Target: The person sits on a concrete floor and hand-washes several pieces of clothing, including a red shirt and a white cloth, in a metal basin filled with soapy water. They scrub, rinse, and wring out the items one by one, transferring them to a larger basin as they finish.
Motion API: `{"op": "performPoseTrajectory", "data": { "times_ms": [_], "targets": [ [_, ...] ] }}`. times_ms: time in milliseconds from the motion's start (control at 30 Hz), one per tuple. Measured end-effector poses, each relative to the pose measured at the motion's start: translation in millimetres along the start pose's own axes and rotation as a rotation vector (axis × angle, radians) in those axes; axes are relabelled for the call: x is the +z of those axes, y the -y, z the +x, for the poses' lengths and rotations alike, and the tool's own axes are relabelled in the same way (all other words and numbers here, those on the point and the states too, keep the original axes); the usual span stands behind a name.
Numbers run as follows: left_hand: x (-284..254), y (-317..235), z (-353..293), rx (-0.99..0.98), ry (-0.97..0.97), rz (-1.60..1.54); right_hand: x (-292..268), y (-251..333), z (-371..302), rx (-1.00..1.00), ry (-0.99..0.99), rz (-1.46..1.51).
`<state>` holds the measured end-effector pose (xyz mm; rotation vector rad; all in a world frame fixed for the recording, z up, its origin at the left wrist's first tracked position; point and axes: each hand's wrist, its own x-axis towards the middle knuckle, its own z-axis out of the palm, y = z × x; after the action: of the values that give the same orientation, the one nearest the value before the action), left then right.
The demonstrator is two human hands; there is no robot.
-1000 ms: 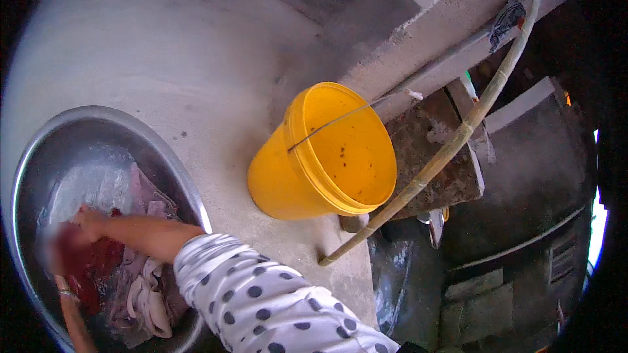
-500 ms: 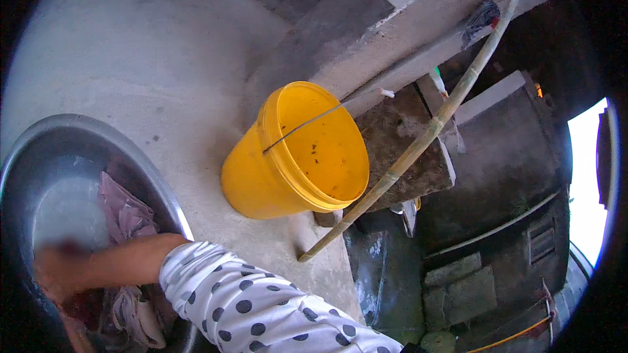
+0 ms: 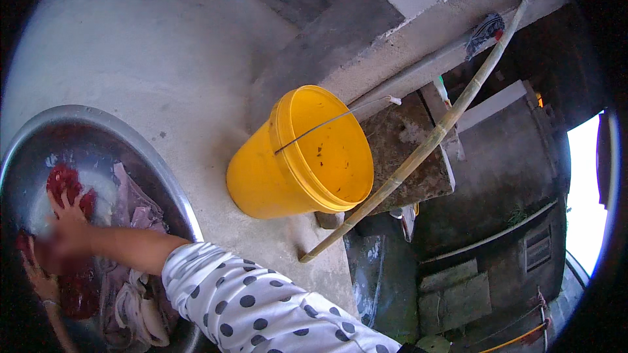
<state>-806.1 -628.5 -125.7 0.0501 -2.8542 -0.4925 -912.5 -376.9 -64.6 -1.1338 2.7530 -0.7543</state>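
Observation:
A wide metal basin stands at the left with both my hands in it. My right hand, reaching from a white polka-dot sleeve, lies with fingers spread on a wet, dark red piece that looks like cloth. Beside it at the basin's left side is my left hand, its fingers stretched out against the red cloth. A blurred patch covers the place between the hands. Right of them in the basin lie a mauve crumpled cloth and pale looped strips.
A yellow bucket with a wire handle leans, tilted in the view, right of the basin. Past it a long bamboo pole slants across. A concrete ledge and a stone block lie behind, with a dark wall at right.
My right hand has moved slightly up and its fingers have spread. More of the red cloth shows, and my left hand has come into clearer view. The whole scene has shifted slightly.

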Motion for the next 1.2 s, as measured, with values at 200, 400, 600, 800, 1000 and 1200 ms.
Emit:
{"op": "performPoseTrajectory", "data": {
  "times_ms": [200, 400, 600, 800, 1000, 1200],
  "targets": [
    [34.9, 18.1, -19.3, -0.301, 0.492, -0.503, 27.1, -29.1, 44.4, 0.226, 0.569, 0.376],
    [1.0, -63.8, 4.9, -0.736, 0.263, -1.902, 37.9, 4.3, 10.6, 0.194, -0.157, 0.160],
    [-1.1, -107.0, 6.1, -0.216, 0.329, -2.197, 0.0, 57.7, -31.7, -0.124, -0.252, 0.525],
    [-76.4, -163.2, 0.7, -0.485, 0.216, -2.100, -32.7, 102.3, -54.9, -0.725, -0.343, 0.292],
    [-101.1, -202.4, -7.1, -0.836, -0.163, -1.794, -70.8, 111.9, -14.7, -0.561, -0.448, 0.332],
    [-112.1, -164.4, 0.3, -0.581, -0.229, -1.331, -103.8, 29.4, 14.5, -0.109, -0.327, 0.010]
  ]
}}
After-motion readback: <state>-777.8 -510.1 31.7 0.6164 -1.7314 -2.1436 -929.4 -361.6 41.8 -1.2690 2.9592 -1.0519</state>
